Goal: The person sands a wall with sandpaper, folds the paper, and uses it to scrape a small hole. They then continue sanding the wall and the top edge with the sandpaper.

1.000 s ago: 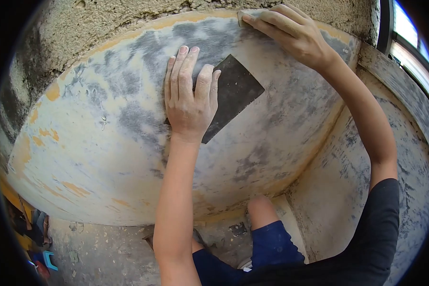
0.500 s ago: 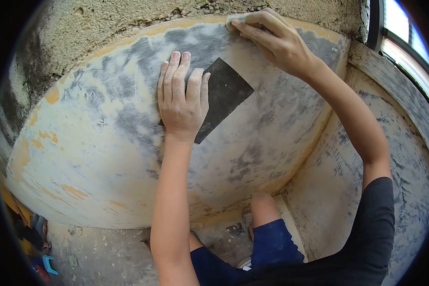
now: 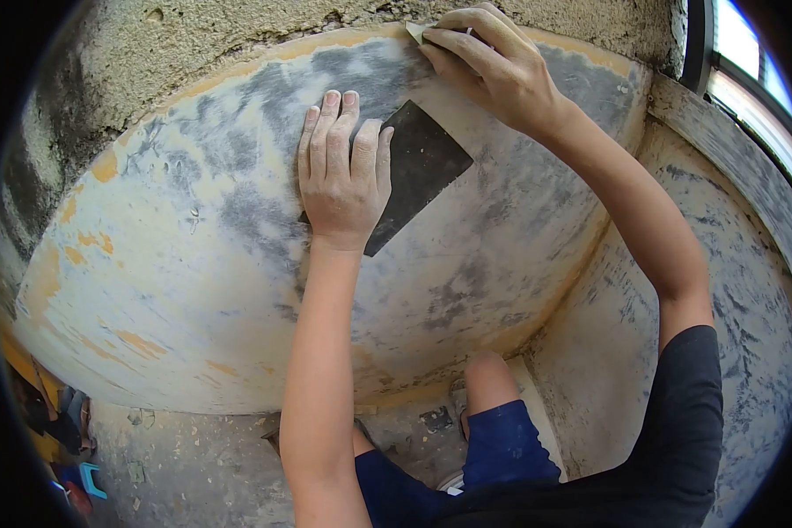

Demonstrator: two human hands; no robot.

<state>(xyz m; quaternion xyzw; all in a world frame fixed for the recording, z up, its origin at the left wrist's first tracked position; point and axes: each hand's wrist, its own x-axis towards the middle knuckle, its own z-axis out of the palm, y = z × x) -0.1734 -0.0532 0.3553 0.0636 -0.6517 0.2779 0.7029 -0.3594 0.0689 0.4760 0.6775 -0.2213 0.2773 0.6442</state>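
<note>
My left hand [image 3: 345, 180] lies flat over part of a dark rectangular sheet [image 3: 418, 167], pressing it against a curved, patchy white and grey panel [image 3: 255, 290]. Its fingers point up and are slightly spread; dust coats them. At the panel's upper edge, my right hand [image 3: 493, 66] pinches a small pale folded piece [image 3: 415, 33], whose corner sticks out past the fingertips. The rest of that piece is hidden by the fingers.
A rough stone-like wall [image 3: 229, 35] borders the panel's top. On the right are a second patchy panel [image 3: 678, 264] and a window frame [image 3: 697, 44]. A blue plastic object [image 3: 92, 481] and part of a person [image 3: 72, 422] show at the lower left.
My right hand has shifted slightly left and up along the panel's edge, and more of the pale piece shows. The view has shifted slightly; my left hand stays on the dark sheet.
</note>
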